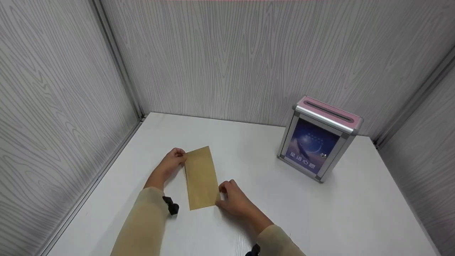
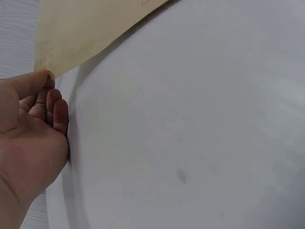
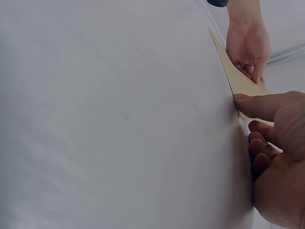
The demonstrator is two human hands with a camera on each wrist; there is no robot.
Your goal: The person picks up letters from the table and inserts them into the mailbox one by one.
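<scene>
White laminate table (image 1: pixel 320 220), walled on three sides by grey wood-grain panels (image 1: pixel 220 60). Metal-framed box (image 1: pixel 317 139), pink slotted top, stands at the far right, well apart from the hands. Brown paper envelope (image 1: pixel 201 177), lying flat mid-table. Left hand (image 1: pixel 173 160) pinches its far left corner between thumb and curled fingers; right hand (image 1: pixel 234 201) pinches its near right edge likewise. Risk (judged): thin paper held at edges only, so uneven pull may crease it, or a corner may slip free.
</scene>
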